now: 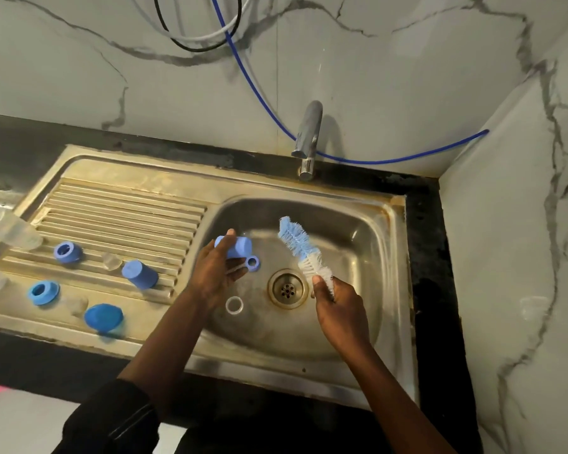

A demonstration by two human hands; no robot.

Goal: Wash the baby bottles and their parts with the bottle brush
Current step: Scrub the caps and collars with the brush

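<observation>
From the head camera, the left grip (215, 273) was clamped round a blue cap (235, 247) over the sink (368, 244), and a small blue ring (252, 262) showed at its fingertips. The right grip (336, 309) was closed on the bottle brush (294, 240) low on its bristles, with the brush head apart from the cap. With two slick parts in one hand, one could probably slip and land by the white ring (234, 305) beside the drain (287, 289).
</observation>
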